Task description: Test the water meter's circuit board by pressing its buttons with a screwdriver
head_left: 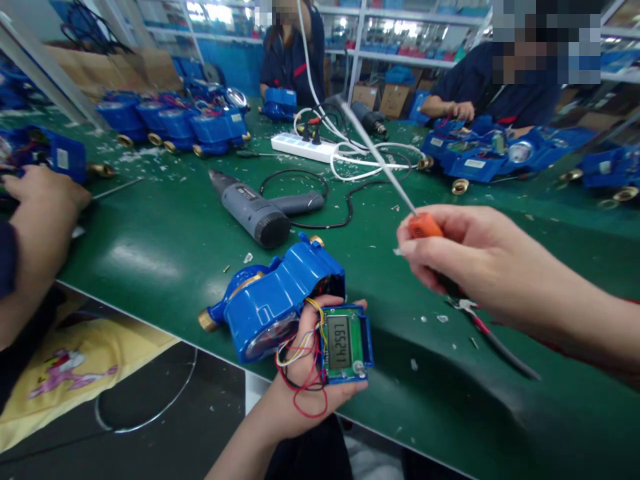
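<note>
My left hand (295,393) is closed around a small circuit board with a display (343,343), set in a blue frame, its digits lit on the screen. Red, yellow, white and black wires (306,373) loop from the board over my fingers. Right behind it a blue water meter (280,293) lies on its side, brass fitting to the left, its casing open toward the board. In my right hand (460,247) is a screwdriver (383,163) with an orange handle, the long shaft pointing up and left, away from the meter.
A grey heat gun (255,213) lies on the green table (150,260) beyond the meter. Pliers (487,330) rest at the right. Farther back are a white power strip (303,147) with cables and several blue meters (175,123). A co-worker's hand (47,193) is at left; two people sit opposite.
</note>
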A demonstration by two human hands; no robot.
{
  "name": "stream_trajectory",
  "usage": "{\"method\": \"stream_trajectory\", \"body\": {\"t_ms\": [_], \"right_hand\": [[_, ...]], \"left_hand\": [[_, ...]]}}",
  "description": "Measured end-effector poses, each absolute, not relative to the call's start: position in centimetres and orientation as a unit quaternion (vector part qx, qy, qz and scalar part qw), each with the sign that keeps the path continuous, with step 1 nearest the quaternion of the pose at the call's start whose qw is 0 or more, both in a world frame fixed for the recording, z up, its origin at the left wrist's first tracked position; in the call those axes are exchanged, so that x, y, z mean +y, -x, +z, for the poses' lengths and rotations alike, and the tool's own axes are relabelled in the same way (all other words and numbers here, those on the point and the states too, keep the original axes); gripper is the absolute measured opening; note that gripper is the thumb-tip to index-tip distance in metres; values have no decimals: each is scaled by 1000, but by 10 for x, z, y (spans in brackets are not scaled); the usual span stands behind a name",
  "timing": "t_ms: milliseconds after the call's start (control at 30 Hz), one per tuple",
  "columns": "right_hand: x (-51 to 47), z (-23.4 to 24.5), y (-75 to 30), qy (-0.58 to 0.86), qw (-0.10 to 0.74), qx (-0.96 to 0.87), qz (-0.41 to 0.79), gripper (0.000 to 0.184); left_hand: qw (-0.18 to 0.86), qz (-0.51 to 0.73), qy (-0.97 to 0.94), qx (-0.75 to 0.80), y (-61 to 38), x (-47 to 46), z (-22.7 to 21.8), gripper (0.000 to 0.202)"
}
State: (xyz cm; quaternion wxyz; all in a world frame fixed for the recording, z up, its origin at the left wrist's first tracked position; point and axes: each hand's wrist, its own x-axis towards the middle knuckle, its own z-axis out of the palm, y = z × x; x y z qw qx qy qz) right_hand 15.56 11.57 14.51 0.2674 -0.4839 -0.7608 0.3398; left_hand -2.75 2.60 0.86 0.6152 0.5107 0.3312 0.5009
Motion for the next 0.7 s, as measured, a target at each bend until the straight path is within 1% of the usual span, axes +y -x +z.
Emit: {"method": "stream_trajectory", "body": {"t_ms": [133,167,267,333,533,700], "right_hand": [[121,116,-177,521,304,-724,335,31],[121,109,-180,527,306,-720,332,30],[117,91,-185,537,309,-710,336,14],[113,84,-185,535,307,-706,349,19],[97,80,-188,516,293,-709,380,22],[86,83,-192,514,292,-714,375,21]], "left_hand": [[653,513,-480,281,30,27,8,78],[656,517,-474,278,31,27,8,79],[662,522,-461,278,30,26,7,81],[670,514,-454,284,30,26,7,82],[674,501,-445,310,32,25,10,85],[663,504,-451,319,30,25,9,82]]}}
